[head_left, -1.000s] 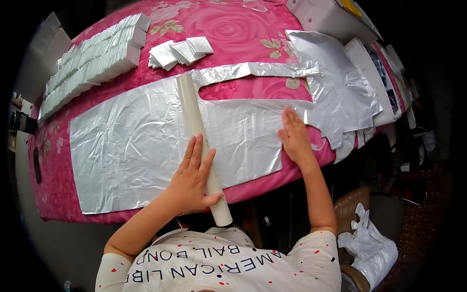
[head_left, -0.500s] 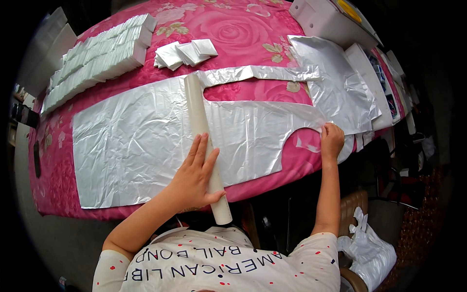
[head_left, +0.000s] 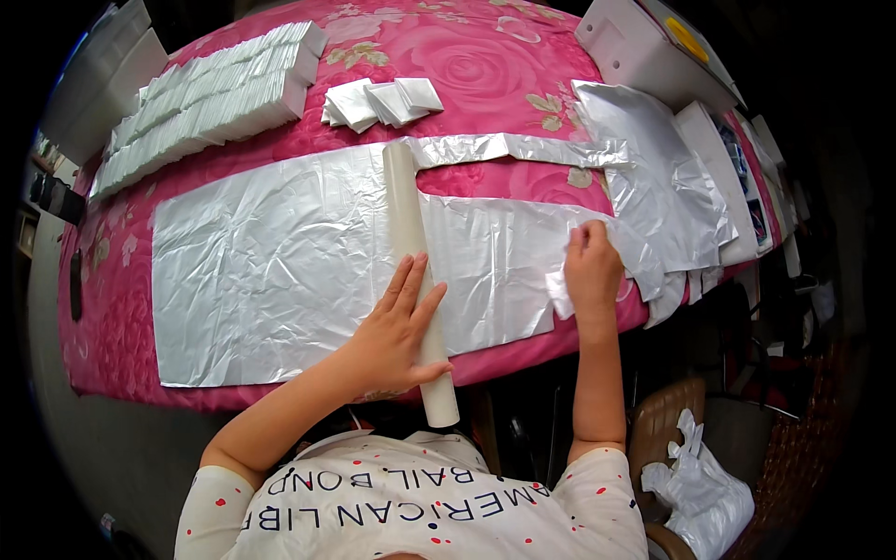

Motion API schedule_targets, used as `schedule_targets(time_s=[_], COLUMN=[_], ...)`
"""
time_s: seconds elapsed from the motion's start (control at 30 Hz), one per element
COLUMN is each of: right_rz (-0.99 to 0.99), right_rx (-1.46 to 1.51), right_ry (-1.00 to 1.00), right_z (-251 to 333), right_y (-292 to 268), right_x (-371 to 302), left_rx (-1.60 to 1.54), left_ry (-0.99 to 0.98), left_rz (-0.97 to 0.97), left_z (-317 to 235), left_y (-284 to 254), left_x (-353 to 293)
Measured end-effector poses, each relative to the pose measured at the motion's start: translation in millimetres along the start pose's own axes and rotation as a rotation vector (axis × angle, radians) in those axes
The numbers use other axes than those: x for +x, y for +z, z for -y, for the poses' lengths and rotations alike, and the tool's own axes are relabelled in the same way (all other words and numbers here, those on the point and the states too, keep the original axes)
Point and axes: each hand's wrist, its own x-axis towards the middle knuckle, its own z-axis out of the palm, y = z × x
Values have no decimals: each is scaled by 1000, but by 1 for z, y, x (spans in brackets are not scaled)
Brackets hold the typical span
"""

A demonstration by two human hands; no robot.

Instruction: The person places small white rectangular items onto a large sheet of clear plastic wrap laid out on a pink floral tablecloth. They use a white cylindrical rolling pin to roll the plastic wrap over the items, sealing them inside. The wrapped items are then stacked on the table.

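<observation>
A thin, silvery-white plastic sheet (head_left: 271, 252), apron-like with cut-outs and a long strap (head_left: 523, 147), lies spread on the table. Across it rests a cream-coloured tube (head_left: 403, 205), its near end jutting past the table edge. My left hand (head_left: 397, 331) lies on the tube, fingers stretched and apart, thumb near its lower end. Over the sheet's right part, my right hand (head_left: 594, 271) is closed, pinching the sheet's near strap. A gathered bit of that plastic shows beside the hand; the fingertips are partly hidden.
More plastic sheets (head_left: 658, 168) are piled at the right, beside a white tray (head_left: 714, 168). Rows of folded white packets (head_left: 210, 107) stand at the far left, with several loose packets (head_left: 383, 103) nearby. A white box (head_left: 644, 51) is at the far right.
My right hand has drawn leftward and slightly up, folding the near strap back over the sheet. My left hand stays on the tube. The whole view has shifted slightly.
</observation>
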Motion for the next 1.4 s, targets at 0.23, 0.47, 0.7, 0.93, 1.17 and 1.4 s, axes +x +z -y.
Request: schedule_targets(time_s=[0.23, 0.47, 0.7, 0.93, 1.17, 1.4], right_rz=[235, 544, 1, 323, 482, 588], right_rx=[528, 386, 127, 608, 1297, 1079], right_ry=[-362, -639, -513, -185, 176, 131], right_z=[123, 131, 119, 97, 92, 77], right_y=[9, -9, -20, -15, -58, -39], right_x=[-71, -96, -90, -66, -21, -30], left_rx=[-1066, -1184, -1190, -1336, -1541, -1594], left_ry=[-314, -543, -581, -635, -464, -528], left_rz=[-237, -138, -108, -40, -81, -81], left_z=[6, 20, 21, 14, 4, 5], left_y=[-13, -19, -18, -26, -32, -35], left_x=[-12, -6, -6, 0, 10, 8])
